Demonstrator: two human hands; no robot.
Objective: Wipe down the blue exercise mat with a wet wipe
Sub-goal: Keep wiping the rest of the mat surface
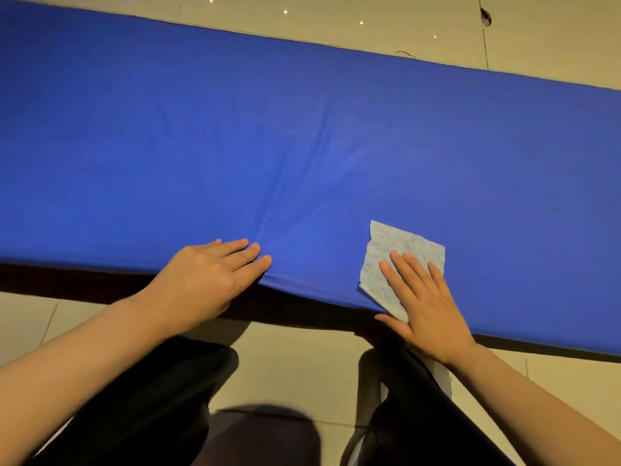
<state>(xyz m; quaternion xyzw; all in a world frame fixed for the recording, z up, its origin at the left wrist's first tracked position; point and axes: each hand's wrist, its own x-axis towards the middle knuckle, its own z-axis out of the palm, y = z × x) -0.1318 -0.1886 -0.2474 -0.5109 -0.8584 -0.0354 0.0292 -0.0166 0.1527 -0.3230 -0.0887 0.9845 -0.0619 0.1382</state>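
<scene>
Blue exercise mat (302, 136) fills the view edge to edge, lying across a floor of pale beige tiles (295, 364), with a dark band of shadow running under its near edge. Creases fan out in the cover near the middle. Right hand (426, 304) lies flat, fingers straight and spread, pressing a pale wet wipe (400, 250) onto the mat right at the near edge. Left hand (208, 274) rests open on the same edge, holding nothing, fingers straight. Dark trousers (151, 398) show below; a chipped spot (485, 17) marks a far tile.
</scene>
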